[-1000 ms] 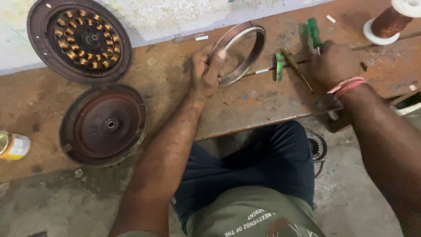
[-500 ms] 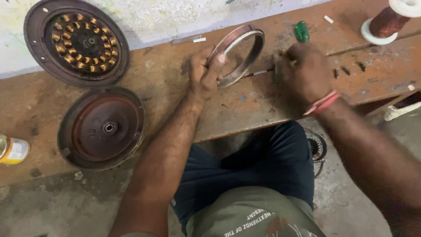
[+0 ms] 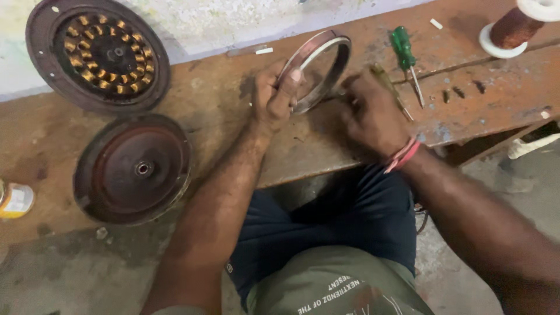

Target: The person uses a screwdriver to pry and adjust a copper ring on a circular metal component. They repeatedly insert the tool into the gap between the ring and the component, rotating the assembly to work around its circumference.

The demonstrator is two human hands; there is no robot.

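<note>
Head view: left hand [image 3: 271, 99] fingers clamp the metal ring [image 3: 318, 70] tilted on edge on the worktop [image 3: 233, 122], right hand [image 3: 370, 114] fingers close on a thin tool at its rim, so a slip could jab the thumb or tip the ring.

metal ring [image 3: 318, 67] stands tilted on the workbench [image 3: 221, 116], gripped at its left rim by the left hand [image 3: 273, 99]. right hand [image 3: 370, 111] sits just right of the ring, on the bench. screwdriver [image 3: 405, 55] lies right of that hand, wire spool [image 3: 516, 26] at the far right corner. wound stator disc [image 3: 96, 52] at far left back, cover disc [image 3: 134, 169] in front of it, small can [image 3: 16, 199] left of the cover.
</note>
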